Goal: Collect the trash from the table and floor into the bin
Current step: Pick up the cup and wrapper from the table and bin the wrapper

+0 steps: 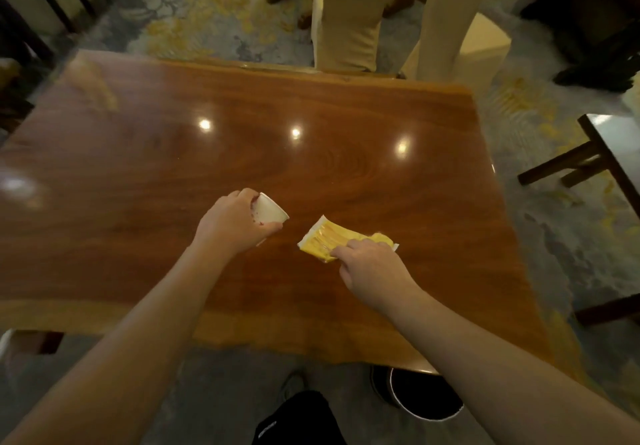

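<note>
The step in hand looks like the pick-up of trash from the table. The left hand is wrapped around a white paper cup, tipped on its side above the wood toward the near edge. One round end of the cup points away and to the right, though I cannot tell whether that is the mouth or the base. The right hand presses its fingers on a yellow wrapper lying flat just right of the cup; whether it is pinched yet I cannot tell. The wrapper's long axis runs from near left to far right. Next, I judge, the wrapper must be gripped and both carried to the bin, which sits on the floor under the near right edge.
</note>
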### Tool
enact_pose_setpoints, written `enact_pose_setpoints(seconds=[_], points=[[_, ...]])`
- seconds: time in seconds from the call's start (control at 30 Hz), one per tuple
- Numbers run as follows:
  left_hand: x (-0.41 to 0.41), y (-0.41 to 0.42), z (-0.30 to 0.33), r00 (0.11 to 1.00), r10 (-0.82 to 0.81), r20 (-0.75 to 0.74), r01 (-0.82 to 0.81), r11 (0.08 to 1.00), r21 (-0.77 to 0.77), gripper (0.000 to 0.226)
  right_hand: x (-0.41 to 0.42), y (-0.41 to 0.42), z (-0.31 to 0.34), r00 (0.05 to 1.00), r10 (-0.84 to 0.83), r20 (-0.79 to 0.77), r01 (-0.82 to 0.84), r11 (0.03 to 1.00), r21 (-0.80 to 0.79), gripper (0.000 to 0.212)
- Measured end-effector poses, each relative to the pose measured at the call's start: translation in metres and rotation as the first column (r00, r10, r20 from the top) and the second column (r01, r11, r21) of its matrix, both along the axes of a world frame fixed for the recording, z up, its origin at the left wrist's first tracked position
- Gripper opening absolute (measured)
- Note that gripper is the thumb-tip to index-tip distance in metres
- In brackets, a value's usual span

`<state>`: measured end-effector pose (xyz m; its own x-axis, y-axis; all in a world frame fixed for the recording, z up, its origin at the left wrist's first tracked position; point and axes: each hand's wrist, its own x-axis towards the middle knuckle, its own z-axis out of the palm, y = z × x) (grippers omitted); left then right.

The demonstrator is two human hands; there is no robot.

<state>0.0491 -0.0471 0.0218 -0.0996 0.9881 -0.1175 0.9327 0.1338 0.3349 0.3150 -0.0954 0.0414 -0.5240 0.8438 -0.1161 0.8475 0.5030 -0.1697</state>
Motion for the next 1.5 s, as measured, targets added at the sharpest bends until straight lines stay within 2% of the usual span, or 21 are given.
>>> enact_pose_setpoints(seconds=[0.17, 0.37, 0.7, 0.83, 0.97, 1.03, 1.17, 1.33, 1.5], points=[[0.064, -0.076, 0.034, 0.997, 0.075, -0.01, -0.075, 0.996, 0.045, 0.087, 0.058, -0.033, 0.028, 0.994, 0.071, -0.079, -0.064, 0.994, 0.09, 0.03], [0.148, -0.192, 0.076, 0.967, 0.253, 0.021, -0.253, 0.959, 0.129, 0.09, 0.147, -0.099, 0.056, 0.964, 0.147, -0.223, -0.112, 0.981, 0.159, 0.025], [0.257, -0.326, 0.085, 0.897, 0.357, 0.261, -0.389, 0.918, 0.079, 0.093, 0.251, -0.202, 0.058, 0.938, 0.273, -0.215, -0.233, 0.953, 0.194, 0.026], [0.281, -0.356, 0.064, 0.874, 0.358, 0.329, -0.383, 0.924, 0.012, 0.098, 0.279, -0.242, 0.039, 0.956, 0.243, -0.165, -0.212, 0.959, 0.185, 0.027], [0.296, -0.393, 0.03, 0.839, 0.364, 0.405, -0.383, 0.923, -0.037, 0.101, 0.299, -0.292, 0.012, 0.975, 0.196, -0.1, -0.186, 0.977, 0.105, 0.029], [0.301, -0.415, 0.012, 0.812, 0.383, 0.441, -0.387, 0.918, -0.086, 0.094, 0.31, -0.316, -0.002, 0.98, 0.185, -0.071, -0.181, 0.982, 0.055, 0.029], [0.319, -0.454, -0.029, 0.732, 0.467, 0.496, -0.393, 0.884, -0.252, 0.068, 0.334, -0.354, -0.032, 0.991, 0.133, -0.017, -0.134, 0.988, -0.072, 0.028], [0.345, -0.469, -0.087, 0.656, 0.557, 0.509, -0.384, 0.827, -0.41, 0.06, 0.367, -0.359, -0.083, 0.999, 0.015, 0.04, -0.005, 0.972, -0.234, 0.024], [0.388, -0.452, -0.156, 0.569, 0.68, 0.462, -0.423, 0.724, -0.544, 0.053, 0.403, -0.326, -0.153, 0.995, -0.05, 0.081, 0.076, 0.927, -0.367, 0.019]])
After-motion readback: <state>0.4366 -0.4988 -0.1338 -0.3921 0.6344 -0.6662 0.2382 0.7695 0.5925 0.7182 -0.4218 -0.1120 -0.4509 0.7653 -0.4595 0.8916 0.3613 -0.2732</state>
